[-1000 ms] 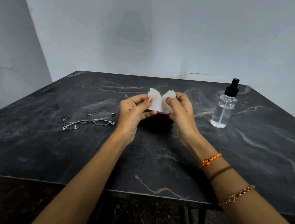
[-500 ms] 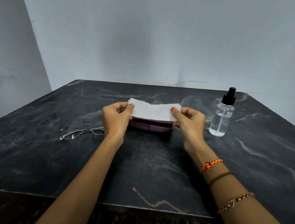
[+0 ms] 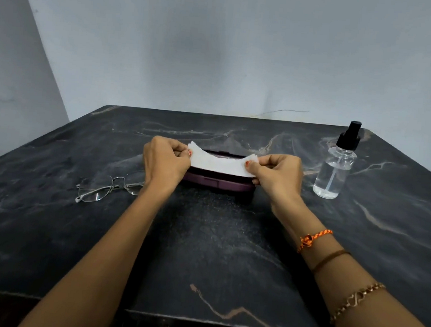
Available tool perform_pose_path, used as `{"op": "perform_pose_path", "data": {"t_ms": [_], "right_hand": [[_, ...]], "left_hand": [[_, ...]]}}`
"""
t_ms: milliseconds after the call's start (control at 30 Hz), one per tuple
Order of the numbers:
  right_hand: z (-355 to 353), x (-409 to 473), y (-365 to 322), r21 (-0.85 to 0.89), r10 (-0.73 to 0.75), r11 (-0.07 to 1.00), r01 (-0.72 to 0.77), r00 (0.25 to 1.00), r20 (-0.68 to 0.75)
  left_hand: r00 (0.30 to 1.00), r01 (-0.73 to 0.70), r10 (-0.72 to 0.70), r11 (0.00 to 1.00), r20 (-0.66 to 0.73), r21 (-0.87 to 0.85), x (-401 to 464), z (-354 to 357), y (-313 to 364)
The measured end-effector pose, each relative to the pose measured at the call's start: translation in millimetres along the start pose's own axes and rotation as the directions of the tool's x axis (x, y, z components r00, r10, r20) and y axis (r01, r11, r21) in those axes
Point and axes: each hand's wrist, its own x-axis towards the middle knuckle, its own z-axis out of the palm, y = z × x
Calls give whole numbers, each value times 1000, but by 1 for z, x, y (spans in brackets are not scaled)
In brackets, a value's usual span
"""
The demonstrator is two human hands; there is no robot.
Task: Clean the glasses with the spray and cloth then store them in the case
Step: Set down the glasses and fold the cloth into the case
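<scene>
Dark marble table (image 3: 202, 252) against a pale wall, purple case (image 3: 218, 183) at centre. Left hand (image 3: 164, 159) and right hand (image 3: 276, 174) pinch the white cloth (image 3: 221, 163) by its ends, stretched just above the case and hiding its top. Glasses (image 3: 109, 187) lie left of the case, partly behind the left wrist; spray bottle (image 3: 337, 164) stands upright to its right.

White cloth (image 3: 221, 163) stretched over purple case (image 3: 216, 182), seemingly open.

Bare room: marble table (image 3: 229, 241), plain wall (image 3: 218, 47)

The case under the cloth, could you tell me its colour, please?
Dark purple case, in the head view.
</scene>
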Motion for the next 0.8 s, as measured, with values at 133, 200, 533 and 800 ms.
{"op": "perform_pose_path", "data": {"t_ms": [133, 200, 533, 800], "right_hand": [[3, -4, -1, -81, -53, 995, 51, 998, -21], [3, -6, -2, -170, -116, 979, 111, 993, -20], [0, -11, 0, -440, -197, 874, 206, 978, 66], [-8, -6, 0, -583, -224, 780, 227, 971, 78]], "left_hand": [[1000, 17, -17, 999, 3, 34, 0, -2, -2], [999, 40, -42, 997, 33, 66, 0, -4, -4], [980, -109, 62, 962, 187, 249, -8, -7, -4], [971, -179, 118, 936, 208, 304, -18, -2, 0]]}}
